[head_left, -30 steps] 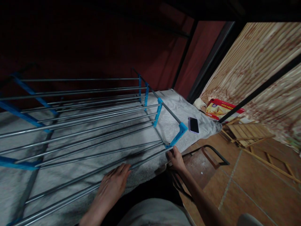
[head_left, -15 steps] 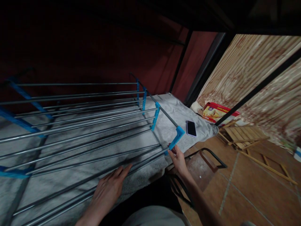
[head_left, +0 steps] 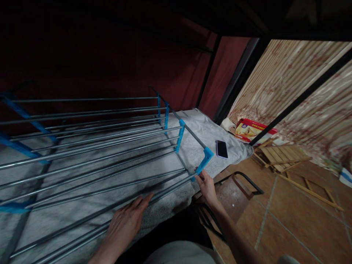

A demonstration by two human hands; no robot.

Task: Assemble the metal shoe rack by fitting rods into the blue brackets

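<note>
Watching the head feed from my desk, I count two hands, both the wearer's own. One long rack of grey steel tubes (head_left: 170,186) lies across a pale grey blanket (head_left: 200,128) on the bed, running from the left edge of view almost to the blanket's right end. Along its right end I count four blue plastic brackets (head_left: 205,161) in a row, and at least three more show on the dim left side. The tubes overlap too much for a sure count. The left hand (head_left: 125,224) comes in low from the bottom edge, palm down and wrist straight. Its fingers are stretched out flat and slightly spread on the nearest pair of tubes, gripping nothing. The right hand (head_left: 206,186) reaches forward on a long bare forearm to the rack's near right corner. Its fingertips are curled and pinched at the foot of the nearest blue bracket, where the front tubes end. Beyond that corner, one dark smartphone (head_left: 222,149) lies face up on the blanket, well apart from both hands. Past the bed's end sit one red cardboard box (head_left: 254,129) and one folded wooden slatted frame (head_left: 284,157) on the brown tiled floor (head_left: 288,220), with one black metal tube frame (head_left: 249,180) just below the right wrist.
</note>
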